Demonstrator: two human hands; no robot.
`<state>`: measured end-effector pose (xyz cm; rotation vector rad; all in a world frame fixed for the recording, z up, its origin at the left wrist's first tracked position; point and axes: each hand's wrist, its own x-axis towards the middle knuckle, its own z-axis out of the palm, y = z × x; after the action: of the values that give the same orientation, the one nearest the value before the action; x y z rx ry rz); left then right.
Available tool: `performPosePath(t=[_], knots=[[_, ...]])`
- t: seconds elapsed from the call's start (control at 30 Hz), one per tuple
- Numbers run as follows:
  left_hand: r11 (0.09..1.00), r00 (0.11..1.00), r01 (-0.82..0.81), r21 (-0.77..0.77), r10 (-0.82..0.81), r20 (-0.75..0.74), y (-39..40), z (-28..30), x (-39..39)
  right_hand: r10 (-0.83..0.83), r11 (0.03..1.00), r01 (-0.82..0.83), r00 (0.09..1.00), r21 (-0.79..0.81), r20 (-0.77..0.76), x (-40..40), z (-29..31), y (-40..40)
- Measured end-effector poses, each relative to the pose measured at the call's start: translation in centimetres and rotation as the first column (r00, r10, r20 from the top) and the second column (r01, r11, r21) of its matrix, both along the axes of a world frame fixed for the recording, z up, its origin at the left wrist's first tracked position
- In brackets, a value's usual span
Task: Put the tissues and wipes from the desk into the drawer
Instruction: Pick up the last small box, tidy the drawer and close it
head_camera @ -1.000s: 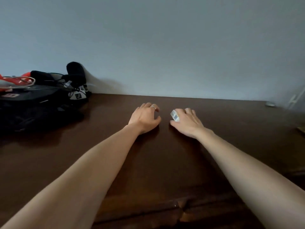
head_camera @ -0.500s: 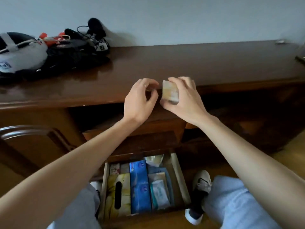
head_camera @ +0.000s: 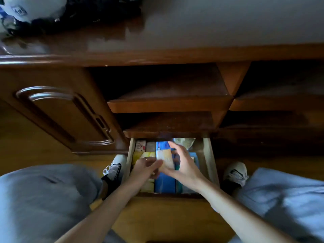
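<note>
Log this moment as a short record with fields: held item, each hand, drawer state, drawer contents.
held item: small tissue pack, over the drawer
right hand: holds the pack, fingers spread above it
left hand: pinches the pack's lower left edge
drawer: pulled open
contents: blue tissue box, yellow tissue box, other packets behind
desk top: dark bag at far left

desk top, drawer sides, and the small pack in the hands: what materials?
Desk top: dark wood or veneer with a glossy varnish; it mirrors the pale wall.
Drawer sides: pale, matt, unfinished-looking wood or board.
Small pack, held over the drawer between left hand and right hand: probably soft plastic film, pale with a slight sheen; blur leaves this uncertain.
</note>
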<state>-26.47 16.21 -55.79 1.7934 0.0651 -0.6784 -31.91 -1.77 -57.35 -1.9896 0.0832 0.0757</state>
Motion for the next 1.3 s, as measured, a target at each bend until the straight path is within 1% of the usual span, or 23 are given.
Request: performPosePath(t=[0.07, 0.13, 0.17, 0.27, 0.33, 0.4, 0.43, 0.47, 0.5, 0.53, 0.63, 0.7, 0.77, 0.83, 0.87, 0.93, 1.0, 1.07, 1.13, 1.17, 1.23, 1.27, 1.3], knots=[[0.998, 0.995, -0.056, 0.009, 0.057, -0.088, 1.5, -2.2, 0.4, -0.012, 0.989, 0.042, 0.979, 0.140, -0.205, 0.6, -2.1, 0.4], [0.997, 0.993, -0.055, 0.052, 0.060, -0.106, 2.6, -4.2, 0.9, 0.026, 0.969, 0.078, 0.911, 0.235, -0.411, 1.3, -4.0, 0.5], [0.996, 0.994, -0.038, 0.079, 0.045, -0.100, 3.0, -5.1, 1.2, 0.046, 0.963, 0.086, 0.881, 0.256, -0.470, 1.7, -5.0, 0.7], [0.988, 0.998, 0.018, 0.154, -0.009, -0.057, 3.9, -7.2, 2.2, 0.025, 0.957, 0.132, 0.849, 0.258, -0.528, 2.9, -7.5, 1.9], [0.955, 0.997, 0.052, 0.293, -0.068, 0.046, 4.4, -8.2, 3.1, -0.038, 0.940, 0.220, 0.828, 0.262, -0.559, 4.6, -8.7, 2.9], [0.874, 0.962, 0.063, 0.482, -0.182, 0.204, 5.1, -9.3, 4.0, -0.180, 0.919, 0.347, 0.789, 0.185, -0.588, 7.2, -9.8, 3.6], [0.818, 0.921, 0.076, 0.570, -0.277, 0.275, 5.5, -9.9, 4.3, -0.267, 0.901, 0.416, 0.760, 0.127, -0.593, 8.7, -10.3, 3.8], [0.756, 0.870, 0.098, 0.647, -0.381, 0.313, 5.9, -10.6, 4.5, -0.344, 0.877, 0.474, 0.734, 0.080, -0.585, 10.2, -10.8, 3.9], [0.696, 0.825, 0.128, 0.706, -0.470, 0.313, 6.3, -11.2, 4.6, -0.398, 0.858, 0.512, 0.719, 0.047, -0.570, 11.8, -11.3, 4.1], [0.657, 0.797, 0.164, 0.735, -0.528, 0.295, 6.6, -11.8, 4.7, -0.428, 0.853, 0.522, 0.715, 0.016, -0.553, 13.2, -11.7, 4.4], [0.574, 0.740, 0.246, 0.781, -0.632, 0.232, 7.3, -13.3, 4.4, -0.444, 0.872, 0.486, 0.728, -0.063, -0.523, 16.6, -12.8, 5.7], [0.518, 0.689, 0.227, 0.825, -0.683, 0.240, 7.4, -13.9, 4.4, -0.428, 0.896, 0.425, 0.750, -0.128, -0.504, 17.8, -13.5, 6.5], [0.531, 0.683, 0.185, 0.827, -0.674, 0.280, 7.4, -14.2, 4.5, -0.403, 0.909, 0.291, 0.796, -0.297, -0.452, 18.1, -14.1, 7.2], [0.551, 0.688, 0.161, 0.819, -0.658, 0.307, 7.4, -14.4, 4.8, -0.388, 0.854, 0.171, 0.839, -0.491, -0.383, 17.9, -14.5, 7.8], [0.553, 0.694, 0.160, 0.818, -0.652, 0.305, 7.4, -14.4, 4.8, -0.387, 0.823, 0.145, 0.851, -0.549, -0.356, 17.7, -14.7, 7.8], [0.554, 0.702, 0.157, 0.817, -0.645, 0.302, 7.4, -14.4, 4.8, -0.385, 0.798, 0.110, 0.850, -0.593, -0.360, 17.5, -14.9, 7.7], [0.555, 0.707, 0.155, 0.818, -0.640, 0.301, 7.3, -14.3, 4.7, -0.380, 0.800, 0.106, 0.851, -0.591, -0.361, 17.2, -14.8, 7.2], [0.553, 0.710, 0.145, 0.820, -0.636, 0.303, 7.2, -14.2, 4.7, -0.377, 0.787, 0.160, 0.889, -0.596, -0.258, 16.3, -14.7, 5.9], [0.545, 0.715, 0.144, 0.826, -0.635, 0.294, 7.1, -14.3, 4.6, -0.422, 0.729, 0.268, 0.901, -0.630, -0.105, 14.6, -14.7, 3.6], [0.539, 0.716, 0.143, 0.830, -0.636, 0.290, 7.0, -14.3, 4.6, -0.484, 0.681, 0.339, 0.874, -0.649, -0.051, 13.5, -14.9, 2.1], [0.530, 0.712, 0.137, 0.837, -0.640, 0.288, 6.8, -14.3, 4.6, -0.660, 0.578, 0.472, 0.750, -0.665, -0.041, 11.6, -15.6, -1.1], [0.529, 0.710, 0.135, 0.838, -0.641, 0.290, 6.8, -14.3, 4.5, -0.742, 0.543, 0.522, 0.665, -0.658, -0.084, 11.0, -15.8, -2.5], [0.529, 0.707, 0.133, 0.838, -0.643, 0.294, 6.8, -14.4, 4.5, -0.798, 0.535, 0.566, 0.581, -0.627, -0.157, 10.9, -15.9, -3.7]])
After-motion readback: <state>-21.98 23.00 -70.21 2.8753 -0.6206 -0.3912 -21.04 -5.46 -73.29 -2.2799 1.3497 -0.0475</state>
